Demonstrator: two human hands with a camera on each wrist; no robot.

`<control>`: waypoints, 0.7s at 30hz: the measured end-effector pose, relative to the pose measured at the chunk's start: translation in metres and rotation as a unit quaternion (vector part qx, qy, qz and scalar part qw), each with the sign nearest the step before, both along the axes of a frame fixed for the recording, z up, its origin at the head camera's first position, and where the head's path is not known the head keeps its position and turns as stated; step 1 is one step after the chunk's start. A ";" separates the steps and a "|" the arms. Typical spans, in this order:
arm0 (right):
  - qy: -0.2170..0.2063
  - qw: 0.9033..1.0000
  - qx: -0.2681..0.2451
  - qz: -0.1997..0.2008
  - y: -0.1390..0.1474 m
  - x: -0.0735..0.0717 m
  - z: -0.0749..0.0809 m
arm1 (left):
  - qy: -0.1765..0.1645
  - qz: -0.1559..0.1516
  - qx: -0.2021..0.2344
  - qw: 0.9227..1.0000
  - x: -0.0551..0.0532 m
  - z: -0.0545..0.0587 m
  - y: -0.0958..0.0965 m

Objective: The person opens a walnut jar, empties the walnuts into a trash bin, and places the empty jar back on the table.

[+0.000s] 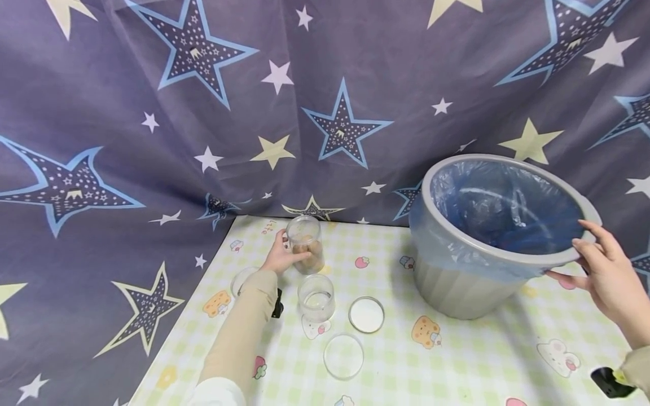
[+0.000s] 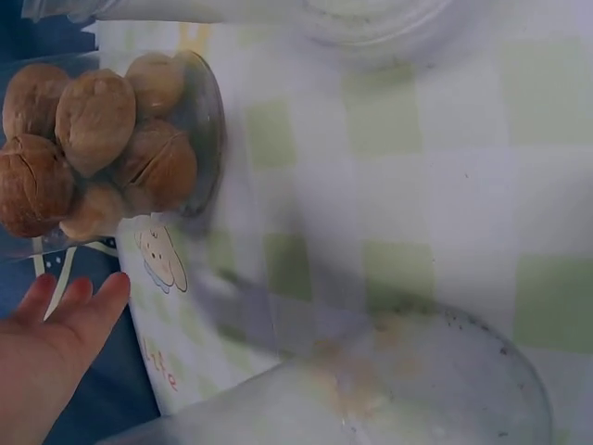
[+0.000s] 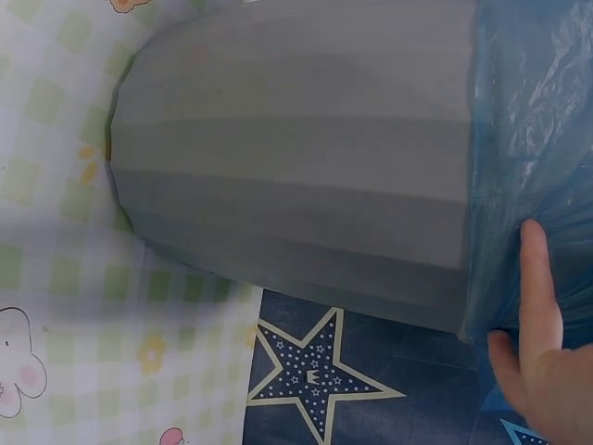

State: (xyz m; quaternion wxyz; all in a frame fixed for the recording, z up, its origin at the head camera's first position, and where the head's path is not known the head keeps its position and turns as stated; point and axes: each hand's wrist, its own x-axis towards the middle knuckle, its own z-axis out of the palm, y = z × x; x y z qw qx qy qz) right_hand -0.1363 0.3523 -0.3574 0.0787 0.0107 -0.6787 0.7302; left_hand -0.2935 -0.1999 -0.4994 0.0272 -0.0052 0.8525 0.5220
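Near the far edge of the checked tablecloth (image 1: 396, 366) — one walnut jar (image 1: 308, 262), left of a grey bin (image 1: 452, 287), with a stretch of cloth between them; a clear jar (image 1: 316, 307) stands just in front. Walnut jar: upright, long axis vertical, nuts at its lower end. Bin: blue liner (image 1: 472, 208), mouth upward. Left hand (image 1: 279, 258): spread wide at the walnut jar, thumb across its front — contact unclear. Right hand (image 1: 606, 265): grips the bin's rim (image 1: 528, 259).

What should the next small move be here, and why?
Probably curl the left hand around the jar of walnuts: its fingers look extended beside the jar, with a gap showing in the left wrist view, while the right hand grips the bin's rim.
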 end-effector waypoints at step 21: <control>0.035 0.999 -0.034 0.013 0.006 -0.004 -0.007 | -0.014 0.027 0.098 0.995 -0.001 -0.002 0.016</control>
